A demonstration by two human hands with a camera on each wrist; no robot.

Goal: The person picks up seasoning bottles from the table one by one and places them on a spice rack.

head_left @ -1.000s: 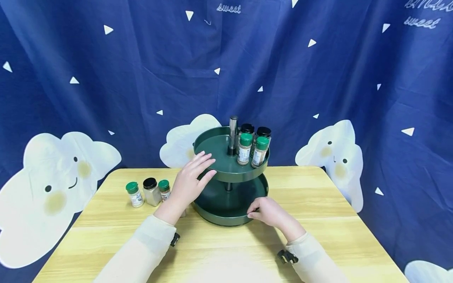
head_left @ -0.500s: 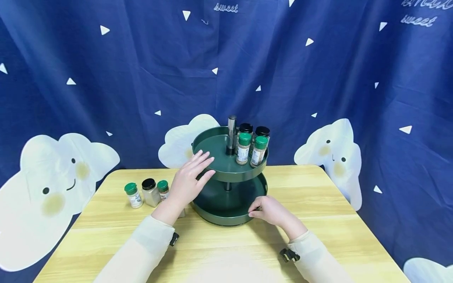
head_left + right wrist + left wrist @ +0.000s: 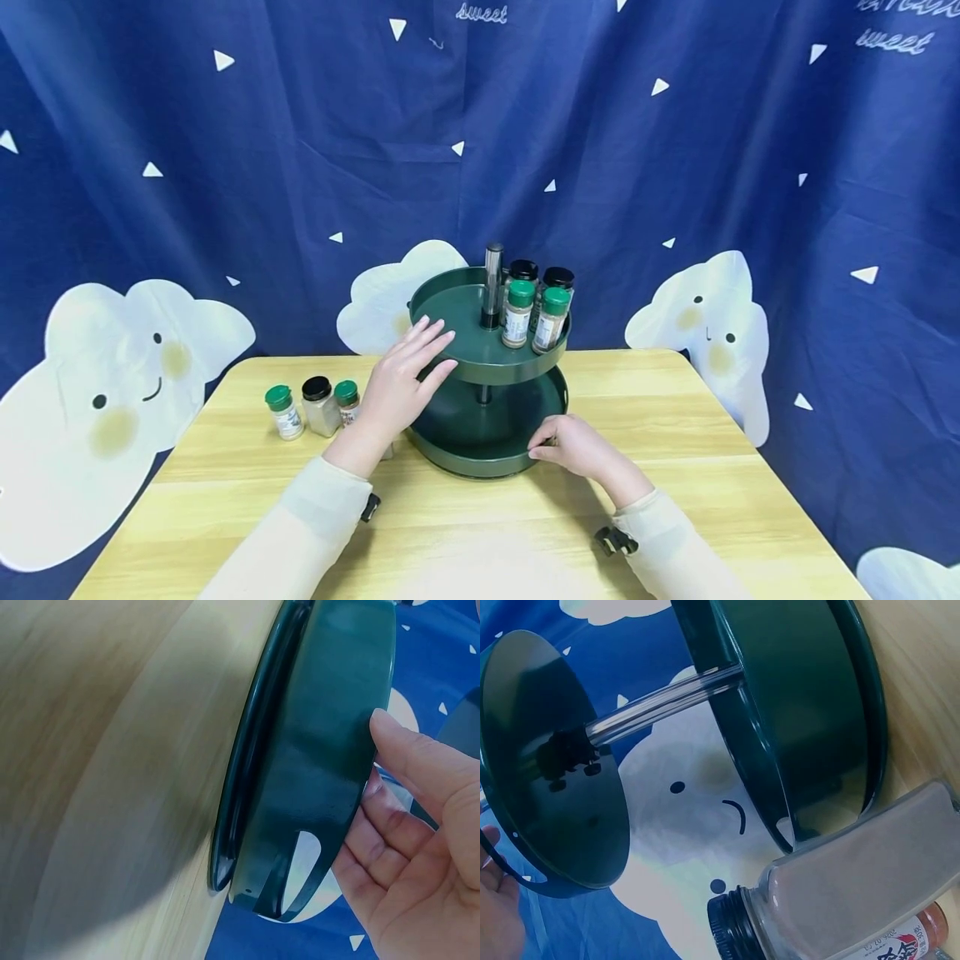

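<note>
A dark green two-tier turntable organizer [image 3: 480, 460] stands on the table. My left hand [image 3: 401, 383] touches the upper tray's left rim, its fingers extended over the edge. In the left wrist view part of that hand [image 3: 499, 915] shows at the upper tray [image 3: 555, 847]. With thumb and fingers, my right hand [image 3: 576, 450] pinches the front right rim of the lower tray. The right wrist view shows the thumb outside the green rim [image 3: 322, 742], with the other fingers on the inner side. The upper tray carries green-capped spice bottles [image 3: 516, 321] and black-lidded jars [image 3: 558, 275].
Left of the organizer stand a green-capped bottle [image 3: 285, 414], a black-lidded jar [image 3: 321, 408] and another green-capped bottle [image 3: 348, 400]. In the left wrist view a black-lidded jar [image 3: 855, 877] is close to the lower tray. A blue curtain [image 3: 480, 100] hangs behind the wooden table [image 3: 675, 417].
Both hands keep nearly the same places on the organizer. The right hand has shifted very slightly to the right along the lower rim; the bottles stay where they were.
</note>
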